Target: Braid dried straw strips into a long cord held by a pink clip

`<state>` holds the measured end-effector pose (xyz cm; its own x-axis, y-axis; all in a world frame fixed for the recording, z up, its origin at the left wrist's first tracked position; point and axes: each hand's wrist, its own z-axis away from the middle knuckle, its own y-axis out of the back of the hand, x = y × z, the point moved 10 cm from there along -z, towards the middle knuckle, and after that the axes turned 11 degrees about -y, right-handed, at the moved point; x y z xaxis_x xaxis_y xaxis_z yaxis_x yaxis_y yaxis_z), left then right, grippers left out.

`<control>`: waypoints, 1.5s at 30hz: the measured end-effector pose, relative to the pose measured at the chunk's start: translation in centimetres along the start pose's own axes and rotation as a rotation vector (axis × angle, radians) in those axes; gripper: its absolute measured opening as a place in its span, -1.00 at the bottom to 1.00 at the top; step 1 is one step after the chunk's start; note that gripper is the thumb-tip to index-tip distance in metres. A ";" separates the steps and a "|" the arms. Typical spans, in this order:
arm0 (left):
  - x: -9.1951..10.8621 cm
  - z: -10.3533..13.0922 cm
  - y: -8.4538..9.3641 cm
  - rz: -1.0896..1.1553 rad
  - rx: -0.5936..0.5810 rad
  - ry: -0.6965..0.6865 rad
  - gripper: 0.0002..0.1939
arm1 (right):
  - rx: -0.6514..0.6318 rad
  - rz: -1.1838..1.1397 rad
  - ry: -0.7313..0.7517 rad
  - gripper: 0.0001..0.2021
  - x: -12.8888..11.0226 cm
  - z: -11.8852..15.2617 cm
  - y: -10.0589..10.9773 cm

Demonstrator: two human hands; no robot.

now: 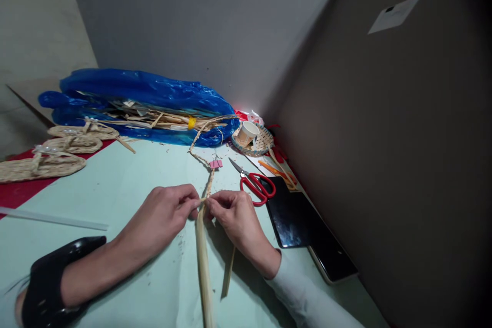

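My left hand (165, 212) and my right hand (234, 215) meet at the middle of a pale green table (115, 189), both pinching a braid of straw strips (209, 187). The loose straw strands (203, 271) run from my fingers toward me. Beyond my fingers the braided part leads away to a pink binder clip (216, 163) clamped on it, then on toward the blue bag. A black band sits on my left wrist (49, 277).
Red-handled scissors (255, 184) lie just right of my right hand, beside two dark phones (303, 225). A blue plastic bag of straw (142, 105) lies at the back. A small woven basket with a paper cup (251, 138) stands near the wall. Woven straw sandals (57, 151) lie far left.
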<state>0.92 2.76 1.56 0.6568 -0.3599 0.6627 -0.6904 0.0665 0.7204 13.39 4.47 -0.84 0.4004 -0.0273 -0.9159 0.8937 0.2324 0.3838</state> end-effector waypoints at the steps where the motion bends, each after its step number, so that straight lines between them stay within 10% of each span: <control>1: 0.3 0.2 -0.1 -0.033 0.002 -0.001 -0.69 | 0.011 -0.009 0.005 -0.75 -0.1 0.0 0.1; 12: 5.1 2.8 -4.9 -0.502 -0.096 -0.465 -0.57 | -0.278 -0.432 -0.224 -0.74 1.2 0.5 -1.6; 17: 5.8 3.6 -5.0 -0.478 -0.123 -0.557 -0.55 | -0.219 -0.433 -0.189 -0.78 1.4 0.1 -1.3; 23: 1.8 0.6 0.5 0.024 0.179 -0.146 -0.71 | -0.236 -0.447 -0.162 -0.76 1.3 0.1 -1.2; 30: -0.9 -0.9 -5.2 0.773 -0.135 0.201 -0.70 | -0.263 -0.405 -0.094 -0.73 0.6 0.1 -1.1; 45: -2.4 -0.2 -4.2 0.583 0.055 0.275 -0.82 | 0.140 0.676 0.172 -0.74 -2.5 2.6 0.3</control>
<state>2.26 3.57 -3.01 0.2176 -0.0271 0.9757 -0.9672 0.1284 0.2192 13.19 2.08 1.85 0.8491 0.2352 -0.4730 0.4831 0.0164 0.8754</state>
